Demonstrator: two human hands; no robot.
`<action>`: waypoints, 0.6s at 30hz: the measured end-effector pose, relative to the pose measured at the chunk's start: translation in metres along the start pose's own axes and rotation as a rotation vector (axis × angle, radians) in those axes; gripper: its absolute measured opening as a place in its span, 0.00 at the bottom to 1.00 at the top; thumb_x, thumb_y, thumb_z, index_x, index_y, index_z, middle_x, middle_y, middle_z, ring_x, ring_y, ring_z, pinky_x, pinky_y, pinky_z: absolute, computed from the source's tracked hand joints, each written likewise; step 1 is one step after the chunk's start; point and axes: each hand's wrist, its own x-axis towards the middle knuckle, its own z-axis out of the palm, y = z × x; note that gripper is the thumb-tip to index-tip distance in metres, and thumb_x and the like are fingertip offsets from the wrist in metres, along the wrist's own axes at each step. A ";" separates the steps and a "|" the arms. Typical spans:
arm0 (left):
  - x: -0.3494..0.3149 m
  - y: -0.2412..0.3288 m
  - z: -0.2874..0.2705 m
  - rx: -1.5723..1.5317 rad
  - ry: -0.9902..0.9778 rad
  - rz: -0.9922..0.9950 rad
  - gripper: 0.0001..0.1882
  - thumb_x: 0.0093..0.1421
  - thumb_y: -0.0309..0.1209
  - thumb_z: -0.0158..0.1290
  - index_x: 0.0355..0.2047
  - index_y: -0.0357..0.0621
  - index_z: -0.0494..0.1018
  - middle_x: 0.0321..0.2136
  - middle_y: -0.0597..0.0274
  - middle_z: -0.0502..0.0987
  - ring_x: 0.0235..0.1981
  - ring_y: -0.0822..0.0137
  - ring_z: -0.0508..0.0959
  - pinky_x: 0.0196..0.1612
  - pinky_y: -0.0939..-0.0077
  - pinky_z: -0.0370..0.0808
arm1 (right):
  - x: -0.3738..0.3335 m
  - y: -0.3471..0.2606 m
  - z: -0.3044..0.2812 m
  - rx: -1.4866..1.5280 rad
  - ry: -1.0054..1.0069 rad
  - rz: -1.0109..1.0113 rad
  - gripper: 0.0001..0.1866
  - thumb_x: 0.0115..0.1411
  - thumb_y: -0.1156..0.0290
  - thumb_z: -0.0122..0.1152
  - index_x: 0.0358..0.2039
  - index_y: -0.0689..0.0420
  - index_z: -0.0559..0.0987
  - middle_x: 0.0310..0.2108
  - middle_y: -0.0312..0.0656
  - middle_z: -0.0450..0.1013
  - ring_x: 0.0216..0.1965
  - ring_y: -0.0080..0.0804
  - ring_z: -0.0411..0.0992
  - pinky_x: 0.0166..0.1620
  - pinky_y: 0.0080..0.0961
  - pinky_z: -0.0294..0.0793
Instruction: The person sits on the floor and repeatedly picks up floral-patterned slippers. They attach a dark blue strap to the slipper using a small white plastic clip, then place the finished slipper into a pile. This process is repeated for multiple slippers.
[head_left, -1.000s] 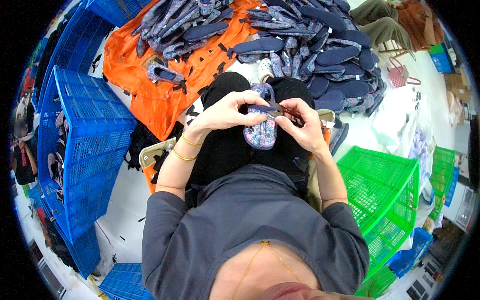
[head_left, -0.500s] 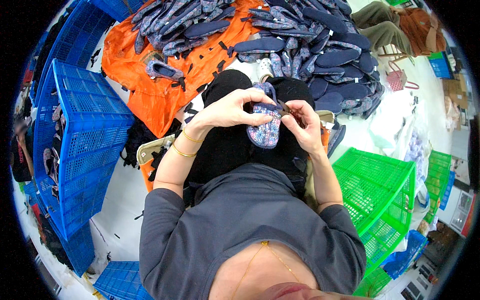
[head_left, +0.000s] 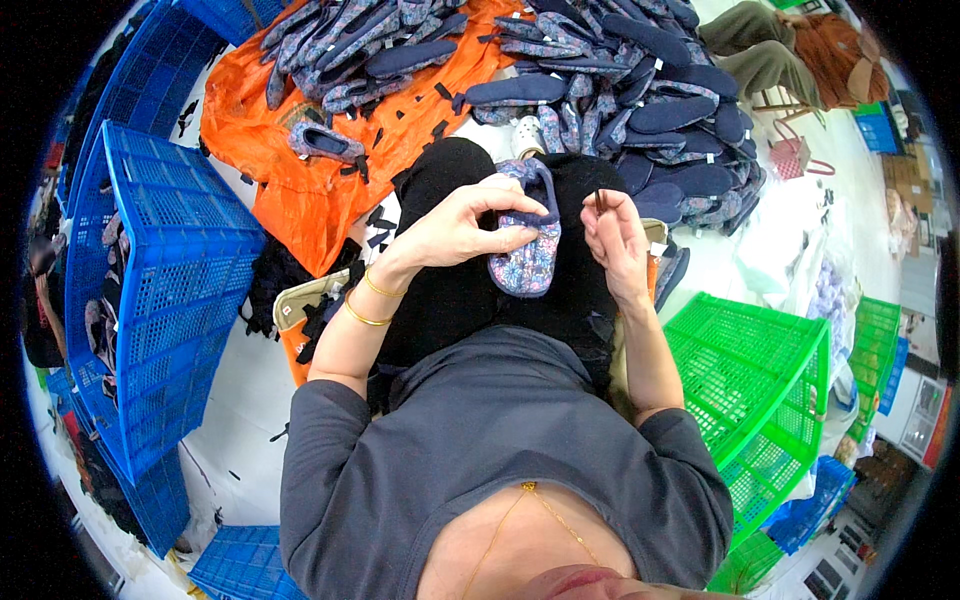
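Head view: left hand (head_left: 455,228) clamped floral shoe (head_left: 524,264) mid-frame, long axis up-down; right hand (head_left: 617,243), apart rightward, pinched dark tool (head_left: 601,203).

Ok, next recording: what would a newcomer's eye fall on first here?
Probably the bright orange sheet at upper left, then the large heap of dark-soled shoes at upper right. The tall blue crate on the left and the green crate at lower right also stand out. At centre, the left hand holds a floral shoe.
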 end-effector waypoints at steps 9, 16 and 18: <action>-0.004 -0.006 0.010 0.124 0.155 0.296 0.12 0.49 0.24 0.63 0.37 0.39 0.79 0.33 0.59 0.76 0.40 0.62 0.75 0.46 0.69 0.71 | -0.007 0.005 0.039 0.533 0.220 0.534 0.26 0.64 0.49 0.53 0.53 0.56 0.71 0.42 0.40 0.75 0.32 0.24 0.75 0.35 0.21 0.77; -0.017 -0.007 -0.021 -0.054 0.240 0.038 0.15 0.65 0.30 0.49 0.51 0.38 0.69 0.44 0.55 0.77 0.46 0.65 0.77 0.52 0.71 0.71 | 0.011 0.013 0.036 -0.149 0.072 -0.120 0.38 0.51 0.66 0.66 0.61 0.61 0.62 0.53 0.47 0.67 0.50 0.36 0.70 0.53 0.28 0.70; -0.009 -0.009 -0.032 -0.341 0.320 0.063 0.31 0.64 0.29 0.51 0.64 0.37 0.53 0.54 0.51 0.70 0.51 0.65 0.73 0.55 0.71 0.70 | 0.012 0.004 0.045 -0.698 0.097 -0.375 0.46 0.47 0.67 0.70 0.64 0.58 0.58 0.53 0.51 0.62 0.54 0.40 0.66 0.54 0.31 0.69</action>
